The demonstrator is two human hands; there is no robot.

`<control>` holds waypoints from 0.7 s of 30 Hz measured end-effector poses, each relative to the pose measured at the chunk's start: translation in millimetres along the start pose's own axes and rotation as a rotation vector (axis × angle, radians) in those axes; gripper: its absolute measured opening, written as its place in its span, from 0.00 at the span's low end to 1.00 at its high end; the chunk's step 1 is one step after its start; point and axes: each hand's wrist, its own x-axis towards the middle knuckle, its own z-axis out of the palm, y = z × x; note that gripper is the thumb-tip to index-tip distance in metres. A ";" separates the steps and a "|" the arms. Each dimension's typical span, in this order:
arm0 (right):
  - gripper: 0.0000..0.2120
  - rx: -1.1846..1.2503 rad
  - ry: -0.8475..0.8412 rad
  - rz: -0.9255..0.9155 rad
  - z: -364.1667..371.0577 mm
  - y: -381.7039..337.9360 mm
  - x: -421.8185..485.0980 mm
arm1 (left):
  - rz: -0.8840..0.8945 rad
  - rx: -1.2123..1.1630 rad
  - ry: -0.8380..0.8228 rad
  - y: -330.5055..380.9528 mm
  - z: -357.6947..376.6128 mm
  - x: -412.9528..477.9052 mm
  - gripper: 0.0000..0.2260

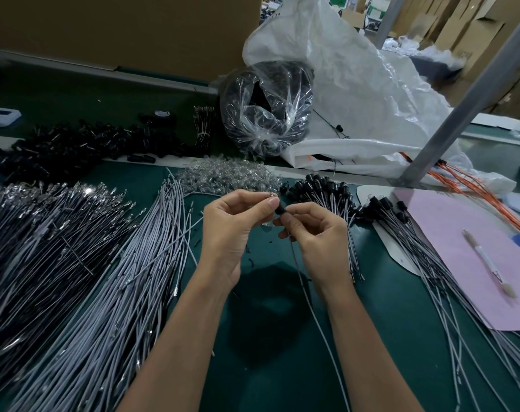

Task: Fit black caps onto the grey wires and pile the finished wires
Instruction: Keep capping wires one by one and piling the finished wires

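Note:
Both hands meet above the middle of the green table [267,337]. My left hand [232,224] pinches the metal tip of a grey wire next to a small black cap [280,210]. My right hand [309,233] pinches that cap and the grey wire [315,316], which hangs down toward me. Bare grey wires [128,286] lie fanned out on the left. To the right lies a pile of capped wires [336,197], black caps pointing away from me. Loose black caps [83,147] are heaped at the back left.
Small clear bulbs [229,173] lie heaped behind my hands. Behind them sit a clear bag of black parts [267,111] and a big white sack [357,93]. A pink sheet [466,248] with a pen [487,263], orange wires [475,185] and a slanted metal post [461,105] are at right.

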 end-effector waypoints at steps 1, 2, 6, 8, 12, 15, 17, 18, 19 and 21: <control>0.10 -0.007 0.005 -0.004 0.1 0.2 -0.1 | 0.001 0.000 0.002 0.2 0.1 -0.3 0.06; 0.10 -0.011 0.009 -0.007 0.2 0.6 -0.1 | 0.005 0.001 0.002 0.2 -0.1 -0.5 0.05; 0.09 -0.014 -0.016 -0.004 -0.2 2.3 -0.1 | 0.016 0.013 -0.007 0.2 -0.2 -0.4 0.05; 0.09 0.013 -0.053 0.018 0.0 2.4 0.4 | 0.024 0.024 -0.015 -0.5 -1.0 0.4 0.10; 0.07 0.052 -0.093 0.039 -1.2 2.7 1.2 | 0.026 0.030 -0.029 -0.5 -1.8 1.4 0.13; 0.07 0.058 -0.104 0.045 -1.3 2.7 0.4 | 0.042 0.047 -0.024 -1.7 -2.6 3.1 0.14; 0.07 0.064 -0.129 0.049 -0.3 2.4 -0.1 | 0.049 0.040 -0.046 -2.8 -2.4 3.7 0.13; 0.07 0.070 -0.139 0.052 0.5 2.4 -0.2 | 0.052 0.031 -0.064 -3.8 -1.6 3.7 0.12; 0.07 0.077 -0.147 0.054 1.1 2.5 0.0 | 0.054 0.019 -0.081 -5.0 -0.6 3.1 0.12; 0.08 0.080 -0.147 0.051 2.3 2.7 0.2 | 0.066 0.004 -0.107 -7.9 1.5 2.1 0.09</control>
